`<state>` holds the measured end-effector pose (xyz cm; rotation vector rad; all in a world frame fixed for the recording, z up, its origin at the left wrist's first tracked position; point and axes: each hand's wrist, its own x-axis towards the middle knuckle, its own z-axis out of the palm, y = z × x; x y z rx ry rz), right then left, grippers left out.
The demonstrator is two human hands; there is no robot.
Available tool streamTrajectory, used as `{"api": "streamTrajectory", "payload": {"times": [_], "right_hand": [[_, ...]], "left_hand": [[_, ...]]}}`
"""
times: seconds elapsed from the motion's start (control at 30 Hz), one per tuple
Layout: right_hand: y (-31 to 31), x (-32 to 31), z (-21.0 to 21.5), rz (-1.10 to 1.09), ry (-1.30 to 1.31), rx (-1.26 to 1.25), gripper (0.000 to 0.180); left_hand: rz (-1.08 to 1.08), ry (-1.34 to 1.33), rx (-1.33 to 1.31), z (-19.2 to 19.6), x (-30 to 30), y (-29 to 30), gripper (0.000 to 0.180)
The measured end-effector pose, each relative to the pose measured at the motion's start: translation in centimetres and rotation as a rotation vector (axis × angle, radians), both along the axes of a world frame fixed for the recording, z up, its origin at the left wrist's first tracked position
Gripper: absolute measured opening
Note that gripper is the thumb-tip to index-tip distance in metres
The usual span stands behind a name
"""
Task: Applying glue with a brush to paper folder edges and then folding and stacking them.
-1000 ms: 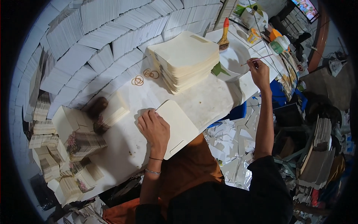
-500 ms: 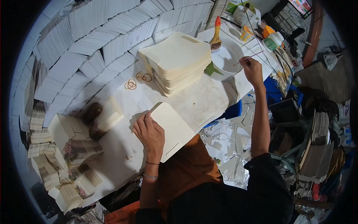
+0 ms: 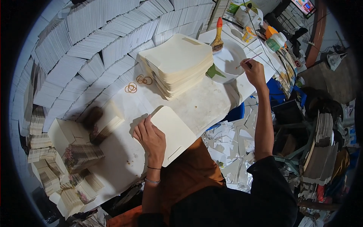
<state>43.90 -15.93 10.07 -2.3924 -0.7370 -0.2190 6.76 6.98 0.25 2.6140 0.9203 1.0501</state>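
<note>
My left hand [image 3: 151,139] grips the left edge of a cream card sheet [image 3: 176,130] with rounded corners and a cut slot near its lower edge. The sheet lies at the near edge of the white table. Over at the right, my right hand [image 3: 254,72] pinches a thin pinkish stick [image 3: 254,58], its lower tip above a round white basin [image 3: 239,51]. What coats the tip is too small to make out. Beyond the sheet stands a tall stack of similar cream sheets [image 3: 177,56], beside the basin.
A wide paintbrush [image 3: 217,36] with a red-tipped handle leans at the basin's rim. Rubber bands [image 3: 131,87] lie left of the stack. Folded printed card pieces [image 3: 81,155] crowd the table's left end. Piled white paper bundles [image 3: 121,41] wall the back. Paper scraps [image 3: 234,140] litter the floor.
My right hand has shifted very slightly left, and the stick's angle has changed a little over the basin. My left hand keeps its hold on the sheet.
</note>
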Motion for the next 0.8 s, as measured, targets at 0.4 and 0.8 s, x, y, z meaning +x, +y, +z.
{"api": "streamTrajectory", "payload": {"times": [0.4,0.8], "right_hand": [[0.2,0.0,0.2,0.031,-0.014,-0.028,0.02],[3.2,-16.6,2.3,0.093,0.078,1.042,0.014]], "left_hand": [[0.024,0.004,0.0,0.0,-0.3,-0.1,0.032],[-0.013,-0.146,-0.192,-0.3,-0.2,0.6,0.023]]}}
